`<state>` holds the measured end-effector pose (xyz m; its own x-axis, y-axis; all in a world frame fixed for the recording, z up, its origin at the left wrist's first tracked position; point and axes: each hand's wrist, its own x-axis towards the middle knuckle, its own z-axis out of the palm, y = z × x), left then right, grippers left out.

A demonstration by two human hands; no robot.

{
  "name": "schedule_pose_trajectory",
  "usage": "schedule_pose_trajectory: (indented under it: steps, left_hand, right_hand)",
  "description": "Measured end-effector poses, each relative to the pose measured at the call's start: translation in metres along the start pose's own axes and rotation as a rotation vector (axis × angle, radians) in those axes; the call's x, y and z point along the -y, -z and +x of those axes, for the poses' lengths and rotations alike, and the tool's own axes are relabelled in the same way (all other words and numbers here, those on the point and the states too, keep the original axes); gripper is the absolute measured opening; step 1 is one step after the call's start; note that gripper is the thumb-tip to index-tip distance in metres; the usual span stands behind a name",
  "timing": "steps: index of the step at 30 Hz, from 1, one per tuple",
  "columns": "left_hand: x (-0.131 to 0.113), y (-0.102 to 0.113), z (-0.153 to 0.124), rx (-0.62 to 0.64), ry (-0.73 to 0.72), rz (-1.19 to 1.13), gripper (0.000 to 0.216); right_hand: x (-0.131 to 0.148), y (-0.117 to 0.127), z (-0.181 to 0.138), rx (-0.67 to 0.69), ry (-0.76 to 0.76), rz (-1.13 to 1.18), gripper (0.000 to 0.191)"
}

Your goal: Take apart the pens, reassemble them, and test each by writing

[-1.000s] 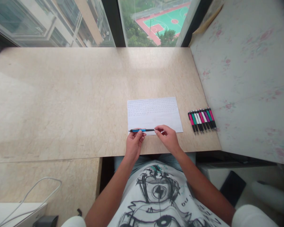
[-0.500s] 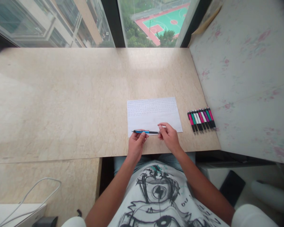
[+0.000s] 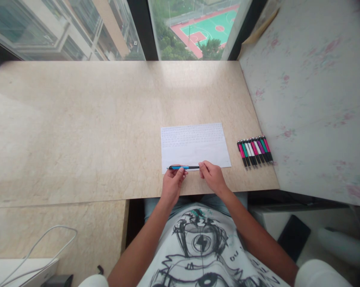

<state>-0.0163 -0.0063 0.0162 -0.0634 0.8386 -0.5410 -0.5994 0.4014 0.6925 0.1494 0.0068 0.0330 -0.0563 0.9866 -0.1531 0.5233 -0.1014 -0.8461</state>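
Observation:
A blue and black pen lies level across the near edge of a sheet of paper with lines of handwriting on its upper half. My left hand holds the blue barrel between thumb and fingers. At the pen's black right end, my right hand is closed, its thumb and fingers pinched around the tip, which they hide. Farther right, several pens in pink, green, white and purple lie side by side in a row.
The paper rests on a beige stone-patterned ledge below a window. A flower-patterned wall bounds it on the right. At lower left are a white cable and a white box-like object. A dark flat object lies at lower right.
My right hand's raised, spread fingers have come down and closed around the pen's right end. My left hand and the pen have barely moved.

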Motion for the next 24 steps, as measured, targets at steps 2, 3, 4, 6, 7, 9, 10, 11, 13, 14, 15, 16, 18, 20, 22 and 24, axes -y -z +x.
schedule_pose_trajectory:
  steps: [2, 3, 4, 6, 7, 9, 10, 11, 13, 14, 15, 16, 18, 20, 22, 24]
  left_hand:
    - [0.0, 0.0, 0.0, -0.008, -0.008, 0.009, 0.028]
    - [0.0, 0.0, 0.0, -0.009, -0.014, 0.016, 0.028]
    - [-0.001, 0.0, 0.0, -0.009, -0.023, 0.028, 0.028]
    - [-0.003, 0.0, 0.0, -0.009, -0.056, 0.082, 0.028]
    - [-0.004, 0.0, 0.0, -0.009, -0.082, 0.128, 0.027]
    - [-0.007, 0.0, 0.0, -0.005, -0.139, 0.253, 0.026]
    - [-0.009, -0.001, 0.0, -0.001, -0.164, 0.316, 0.025]
    - [-0.01, -0.002, 0.0, 0.007, -0.185, 0.37, 0.025]
    - [-0.012, -0.004, 0.0, 0.031, -0.205, 0.447, 0.024]
    - [-0.013, -0.005, 0.0, 0.045, -0.206, 0.469, 0.024]
    - [-0.013, -0.006, 0.0, 0.059, -0.204, 0.484, 0.023]
    - [-0.013, -0.008, 0.0, 0.074, -0.2, 0.493, 0.022]
    - [-0.012, -0.01, 0.0, 0.095, -0.197, 0.502, 0.02]
    - [-0.012, -0.011, 0.0, 0.113, -0.201, 0.527, 0.018]
    - [-0.013, -0.011, -0.001, 0.147, -0.205, 0.572, 0.017]
    - [-0.015, -0.009, -0.001, 0.183, -0.213, 0.613, 0.017]
  right_hand:
    - [0.0, 0.001, 0.0, 0.022, 0.008, -0.018, 0.046]
    - [0.0, 0.001, 0.001, 0.039, 0.01, -0.022, 0.046]
    - [0.0, 0.002, 0.001, 0.062, 0.009, -0.028, 0.046]
    - [0.0, 0.002, 0.001, 0.104, 0.017, -0.059, 0.042]
    - [0.001, 0.003, 0.001, 0.109, 0.036, -0.079, 0.038]
    - [0.004, 0.004, 0.001, 0.098, 0.106, -0.105, 0.024]
    - [0.007, 0.005, 0.0, 0.092, 0.148, -0.103, 0.019]
    - [0.01, 0.005, -0.001, 0.097, 0.188, -0.093, 0.018]
    - [0.016, 0.005, -0.002, 0.145, 0.241, -0.075, 0.021]
    - [0.019, 0.004, -0.003, 0.17, 0.254, -0.074, 0.025]
    - [0.021, 0.003, -0.004, 0.192, 0.255, -0.078, 0.03]
    - [0.023, 0.001, -0.004, 0.206, 0.247, -0.083, 0.036]
    - [0.024, -0.002, -0.005, 0.204, 0.197, -0.084, 0.047]
    - [0.023, -0.005, -0.006, 0.185, 0.134, -0.064, 0.055]
    - [0.02, -0.007, -0.007, 0.174, 0.093, -0.018, 0.065]
    - [0.016, -0.006, -0.007, 0.185, 0.064, 0.072, 0.076]
